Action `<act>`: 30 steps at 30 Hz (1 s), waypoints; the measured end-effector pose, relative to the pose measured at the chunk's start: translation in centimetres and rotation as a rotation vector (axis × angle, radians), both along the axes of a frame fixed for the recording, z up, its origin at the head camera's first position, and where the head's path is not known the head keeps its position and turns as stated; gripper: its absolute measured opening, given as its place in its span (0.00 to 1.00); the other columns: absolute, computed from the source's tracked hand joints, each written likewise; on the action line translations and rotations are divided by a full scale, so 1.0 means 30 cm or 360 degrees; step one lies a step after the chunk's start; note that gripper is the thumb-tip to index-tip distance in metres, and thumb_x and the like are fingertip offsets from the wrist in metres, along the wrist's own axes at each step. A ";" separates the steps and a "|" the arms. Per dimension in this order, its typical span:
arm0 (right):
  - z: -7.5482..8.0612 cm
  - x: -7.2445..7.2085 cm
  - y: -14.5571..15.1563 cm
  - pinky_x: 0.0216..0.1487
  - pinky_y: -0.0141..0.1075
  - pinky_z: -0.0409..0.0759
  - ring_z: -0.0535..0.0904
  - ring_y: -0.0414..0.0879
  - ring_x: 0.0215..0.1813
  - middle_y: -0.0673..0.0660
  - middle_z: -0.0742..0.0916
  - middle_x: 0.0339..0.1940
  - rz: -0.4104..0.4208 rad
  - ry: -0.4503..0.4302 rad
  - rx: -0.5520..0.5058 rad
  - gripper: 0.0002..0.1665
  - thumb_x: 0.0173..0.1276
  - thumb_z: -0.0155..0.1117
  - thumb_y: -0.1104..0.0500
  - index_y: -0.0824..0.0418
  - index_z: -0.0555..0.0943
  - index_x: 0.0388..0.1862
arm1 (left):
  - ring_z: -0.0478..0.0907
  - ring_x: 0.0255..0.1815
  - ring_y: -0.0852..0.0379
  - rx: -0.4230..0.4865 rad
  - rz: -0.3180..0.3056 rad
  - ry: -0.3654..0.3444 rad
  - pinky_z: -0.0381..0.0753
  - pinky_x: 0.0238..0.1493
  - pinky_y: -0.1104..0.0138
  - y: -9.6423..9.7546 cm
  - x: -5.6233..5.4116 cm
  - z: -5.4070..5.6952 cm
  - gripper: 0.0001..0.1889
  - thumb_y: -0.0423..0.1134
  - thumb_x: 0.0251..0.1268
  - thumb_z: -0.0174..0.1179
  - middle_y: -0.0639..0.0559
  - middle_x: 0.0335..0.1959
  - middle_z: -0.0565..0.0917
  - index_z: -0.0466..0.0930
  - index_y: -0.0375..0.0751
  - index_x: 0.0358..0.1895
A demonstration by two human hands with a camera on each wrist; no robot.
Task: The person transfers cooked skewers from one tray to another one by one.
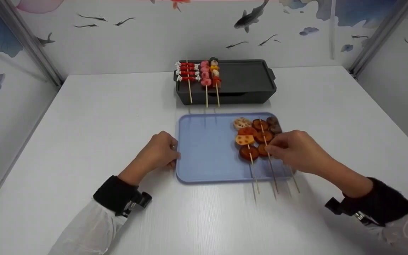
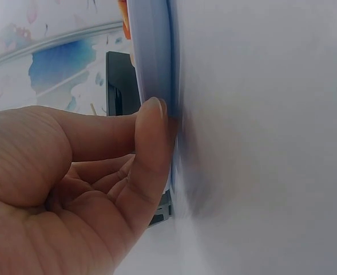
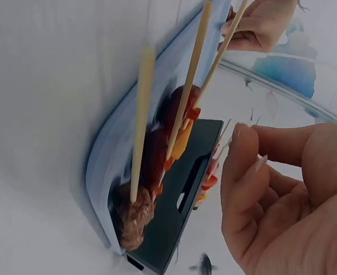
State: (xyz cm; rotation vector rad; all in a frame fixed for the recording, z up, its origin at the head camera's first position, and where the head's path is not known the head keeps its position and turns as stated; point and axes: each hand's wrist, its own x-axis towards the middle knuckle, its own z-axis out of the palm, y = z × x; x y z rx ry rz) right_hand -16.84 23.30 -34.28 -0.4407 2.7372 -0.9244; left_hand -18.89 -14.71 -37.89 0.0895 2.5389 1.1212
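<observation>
Left hand (image 1: 157, 152) pinched tray (image 1: 209, 150); right hand (image 1: 295, 150), fingertips together, seemingly empty, hovered over middle skewer (image 1: 264, 136). Likely arranging; next needed light pinch.

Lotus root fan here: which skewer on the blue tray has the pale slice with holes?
The leftmost skewer on the tray: its far end bears the pale slice. The middle skewer carries brown rounds, the rightmost skewer dark lumps.

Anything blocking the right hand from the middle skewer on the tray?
Nothing visible. The right hand is directly over the middle skewer; the lotus-root skewer and meat skewer lie either side on the tray, not in between.
</observation>
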 end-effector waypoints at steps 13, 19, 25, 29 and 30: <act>-0.016 -0.124 0.167 0.45 0.48 0.88 0.92 0.63 0.49 0.74 0.93 0.54 -0.0067 0.0041 0.0296 0.20 0.82 0.63 0.61 0.76 0.90 0.59 | 0.83 0.20 0.64 -0.0011 -0.0008 0.0003 0.82 0.26 0.75 0.003 -0.006 -0.010 0.26 0.23 0.77 0.65 0.38 0.30 0.92 0.77 0.16 0.73; -0.029 -0.139 0.199 0.37 0.39 0.83 0.90 0.49 0.41 0.67 0.95 0.44 -0.0058 -0.0132 0.0307 0.18 0.80 0.65 0.61 0.76 0.91 0.55 | 0.84 0.21 0.64 0.0000 0.0001 -0.0016 0.84 0.27 0.74 0.007 -0.006 -0.008 0.26 0.23 0.77 0.65 0.35 0.35 0.93 0.76 0.16 0.74; -0.041 -0.135 0.209 0.36 0.39 0.82 0.86 0.46 0.37 0.59 0.95 0.38 0.0003 -0.0311 0.0367 0.17 0.76 0.68 0.62 0.75 0.92 0.53 | 0.84 0.21 0.64 0.0015 -0.0011 -0.0019 0.84 0.27 0.74 0.008 -0.005 -0.006 0.26 0.22 0.77 0.64 0.35 0.34 0.93 0.76 0.16 0.74; -0.050 -0.137 0.204 0.35 0.40 0.79 0.84 0.45 0.34 0.56 0.93 0.32 0.0063 -0.0344 0.0374 0.16 0.77 0.69 0.62 0.75 0.92 0.51 | 0.82 0.19 0.63 0.0023 0.0001 -0.0028 0.84 0.26 0.74 0.005 -0.004 -0.004 0.18 0.21 0.76 0.63 0.44 0.24 0.88 0.84 0.18 0.65; -0.053 -0.137 0.204 0.35 0.40 0.79 0.83 0.45 0.33 0.56 0.92 0.31 0.0071 -0.0344 0.0372 0.15 0.78 0.69 0.62 0.75 0.92 0.50 | 0.82 0.19 0.63 0.0027 0.0004 -0.0031 0.83 0.25 0.74 0.005 -0.003 -0.003 0.15 0.21 0.75 0.63 0.46 0.22 0.87 0.87 0.19 0.60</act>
